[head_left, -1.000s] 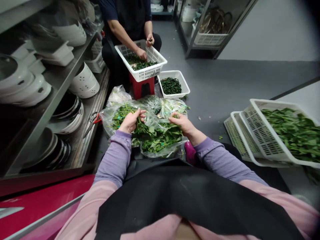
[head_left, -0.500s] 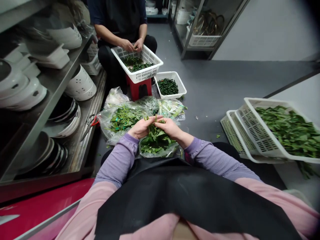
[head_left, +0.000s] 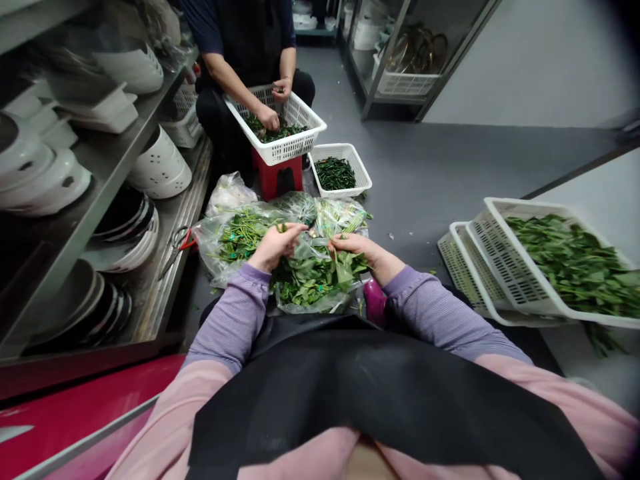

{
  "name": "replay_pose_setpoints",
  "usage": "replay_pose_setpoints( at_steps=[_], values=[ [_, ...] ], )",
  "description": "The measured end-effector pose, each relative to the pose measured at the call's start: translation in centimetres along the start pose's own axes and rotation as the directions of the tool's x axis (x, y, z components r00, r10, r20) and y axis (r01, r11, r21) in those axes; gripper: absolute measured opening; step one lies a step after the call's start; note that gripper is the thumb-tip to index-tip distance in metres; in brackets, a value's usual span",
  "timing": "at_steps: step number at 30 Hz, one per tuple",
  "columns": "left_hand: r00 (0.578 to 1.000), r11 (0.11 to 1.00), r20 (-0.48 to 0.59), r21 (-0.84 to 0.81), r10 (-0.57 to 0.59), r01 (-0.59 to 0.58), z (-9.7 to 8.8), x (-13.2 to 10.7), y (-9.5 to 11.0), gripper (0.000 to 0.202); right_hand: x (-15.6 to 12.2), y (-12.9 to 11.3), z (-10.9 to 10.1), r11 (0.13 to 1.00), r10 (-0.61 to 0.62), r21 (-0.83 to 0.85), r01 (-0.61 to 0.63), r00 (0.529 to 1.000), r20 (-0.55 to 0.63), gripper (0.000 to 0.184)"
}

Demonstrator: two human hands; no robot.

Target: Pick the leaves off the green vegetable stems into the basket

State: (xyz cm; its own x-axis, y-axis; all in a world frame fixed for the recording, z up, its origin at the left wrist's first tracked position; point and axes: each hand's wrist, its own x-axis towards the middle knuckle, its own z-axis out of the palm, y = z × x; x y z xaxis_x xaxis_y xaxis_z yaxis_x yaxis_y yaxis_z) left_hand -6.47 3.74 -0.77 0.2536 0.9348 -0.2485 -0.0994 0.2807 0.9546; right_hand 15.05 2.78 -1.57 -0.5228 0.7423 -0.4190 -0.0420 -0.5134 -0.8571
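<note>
My right hand (head_left: 367,252) is closed on a leafy green stem (head_left: 346,268), whose leaves hang over the plastic bag. Apart from it on the left, my left hand (head_left: 278,245) is closed, with a short green stem piece (head_left: 282,228) showing at its fingers. Below both hands lies an open clear bag of leafy greens (head_left: 313,283). A second bag, with long-stemmed greens (head_left: 241,235), rests just beyond my left hand. Further bagged vegetables (head_left: 340,215) lie past my right hand.
A person (head_left: 245,47) sits opposite, hands over a white basket (head_left: 280,155) on a red stool (head_left: 280,181). A basket of dark green peppers (head_left: 336,175) is beside it. Right stand stacked baskets with leafy greens (head_left: 575,260). Left, scissors (head_left: 176,250) lie at a shelf (head_left: 170,227) of dishes.
My hands have moved apart, the left going left and the right keeping the leafy stem. The other person's one hand has reached down into the basket.
</note>
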Motion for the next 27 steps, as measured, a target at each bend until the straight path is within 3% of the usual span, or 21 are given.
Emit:
replay_pose_setpoints(
  at_steps=[1, 3, 8, 12, 18, 23, 25, 27],
  values=[
    [0.992, 1.000, 0.123, -0.026, -0.013, 0.017, 0.7, -0.4, 0.0, 0.038, 0.1, 0.0, 0.3, 1.000, 0.017, -0.023, -0.016, 0.998, 0.052, 0.038],
    [0.975, 0.999, 0.222, -0.052, 0.000, 0.012, 1.9, -1.0, 0.0, 0.041, 0.5, 0.2, 1.0, 0.997, 0.046, -0.069, -0.038, 0.991, 0.126, 0.036],
    [0.992, 0.998, 0.115, -0.025, 0.053, -0.051, 2.2, -1.1, -0.3, 0.032, 0.9, 1.1, 1.6, 0.997, 0.073, -0.017, -0.071, 0.974, 0.216, 0.033],
    [0.990, 0.996, 0.133, 0.071, 0.042, -0.051, 1.8, -1.1, -0.3, 0.031, 0.6, 1.7, 1.4, 0.996, 0.063, 0.039, -0.075, 0.971, 0.232, 0.031],
    [0.988, 0.993, 0.157, 0.114, -0.008, -0.010, 2.0, -1.0, -0.5, 0.027, 0.5, 2.1, 1.6, 0.993, 0.095, 0.058, -0.107, 0.977, 0.189, 0.026],
    [0.985, 0.982, 0.170, 0.180, 0.032, -0.063, 2.2, -1.2, -0.6, 0.023, 0.7, 2.2, 2.3, 0.988, 0.112, 0.090, -0.127, 0.981, 0.161, 0.018],
    [0.987, 0.967, 0.136, 0.225, 0.087, -0.116, 2.2, -1.2, -0.8, 0.020, 1.0, 2.4, 2.8, 0.988, 0.096, 0.113, -0.104, 0.993, 0.069, 0.017],
    [0.980, 0.931, 0.089, 0.306, 0.180, -0.199, 2.2, -1.1, -1.1, 0.018, 1.5, 2.6, 3.5, 0.993, 0.055, 0.115, -0.043, 0.993, -0.104, 0.016]
  ],
)
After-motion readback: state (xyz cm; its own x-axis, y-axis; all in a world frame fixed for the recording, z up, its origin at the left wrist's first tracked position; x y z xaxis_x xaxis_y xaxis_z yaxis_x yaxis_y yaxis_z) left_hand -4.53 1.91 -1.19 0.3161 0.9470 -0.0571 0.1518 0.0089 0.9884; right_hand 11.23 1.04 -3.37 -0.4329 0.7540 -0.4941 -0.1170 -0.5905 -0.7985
